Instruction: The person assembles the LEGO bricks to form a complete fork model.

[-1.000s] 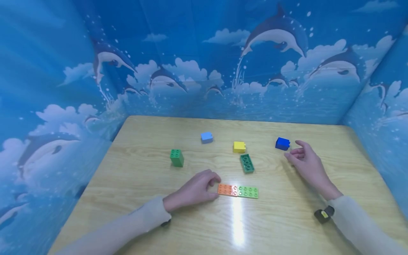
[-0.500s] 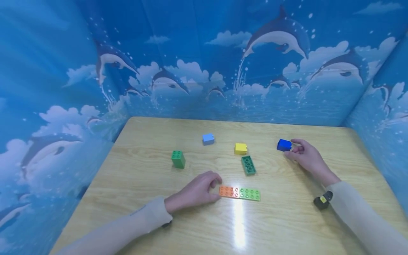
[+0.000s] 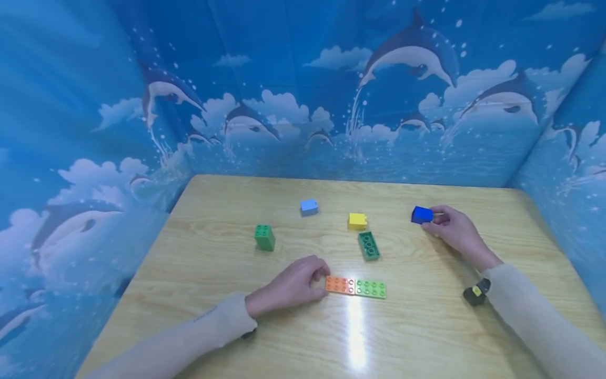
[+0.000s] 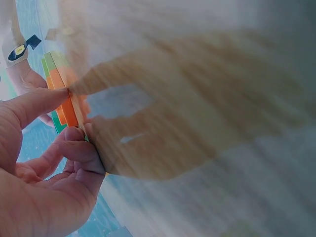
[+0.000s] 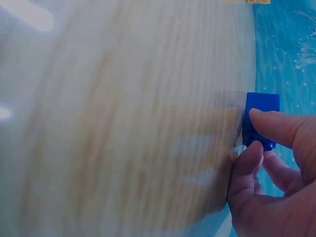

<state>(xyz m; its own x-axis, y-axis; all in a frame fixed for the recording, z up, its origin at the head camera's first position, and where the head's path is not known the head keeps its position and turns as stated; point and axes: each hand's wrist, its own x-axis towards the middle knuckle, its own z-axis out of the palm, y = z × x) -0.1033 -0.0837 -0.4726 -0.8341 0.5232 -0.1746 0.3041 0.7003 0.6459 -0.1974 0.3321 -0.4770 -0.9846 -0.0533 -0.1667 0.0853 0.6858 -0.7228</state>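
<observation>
In the head view my left hand (image 3: 294, 284) pinches the left end of an orange toy building brick (image 3: 337, 285) between thumb and index finger. A light green brick (image 3: 371, 289) lies end to end with it, studs up. My right hand (image 3: 456, 231) grips a dark blue brick (image 3: 421, 215) at the back right, its studs toward the palm. The right wrist view shows the thumb on one face of that blue brick (image 5: 264, 101); the fingers behind it are partly hidden. In the left wrist view the thumb touches the side of the orange brick (image 4: 68, 112).
A yellow brick (image 3: 357, 221) and a light blue brick (image 3: 309, 207) lie toward the back of the wooden table (image 3: 213, 210). A dark green brick (image 3: 369, 246) lies hollow side up. A tall green brick (image 3: 264, 238) stands at the left. Dolphin-printed cloth surrounds the table.
My right hand has moved slightly forward and left, and its thumb and fingers have closed on the dark blue brick. My left hand stays at the orange brick.
</observation>
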